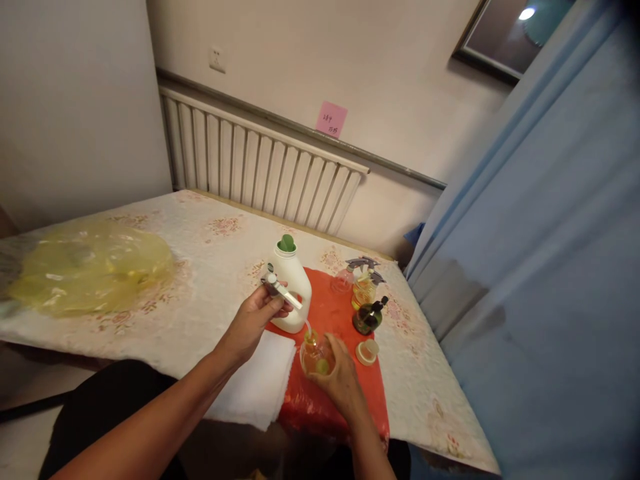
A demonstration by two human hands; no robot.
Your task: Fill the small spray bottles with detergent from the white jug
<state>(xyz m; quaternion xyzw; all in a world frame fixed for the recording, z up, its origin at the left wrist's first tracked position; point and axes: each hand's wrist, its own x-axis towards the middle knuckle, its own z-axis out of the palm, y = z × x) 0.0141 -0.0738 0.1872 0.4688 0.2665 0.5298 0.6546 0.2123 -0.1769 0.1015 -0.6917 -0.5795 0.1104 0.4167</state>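
Between the thumb and fingers of my left hand (pixel 257 319) is a white and grey spray head (pixel 280 288), held up in front of the white jug. A thin pale tube (pixel 308 327) reaches down to the neck of a clear, rounded bottle (pixel 313 360); whether its end is inside the neck I cannot tell. My right hand (pixel 339 370) is wrapped around this bottle's right side, over a red plastic sheet (pixel 330 313). The white jug (pixel 295 273) stands just behind my left hand, something green in its open mouth. A folded white towel (pixel 255 387) lies below my left wrist.
Grey-triggered spray bottles, one clear (pixel 343 280) and one yellow (pixel 363 292), stand right with a dark green bottle (pixel 367 320) and a pale round lidded jar (pixel 367 351). A yellow plastic bag (pixel 95 267) covers the table's left. A radiator (pixel 260 157) lines the wall; a blue curtain (pixel 540 253) hangs right.
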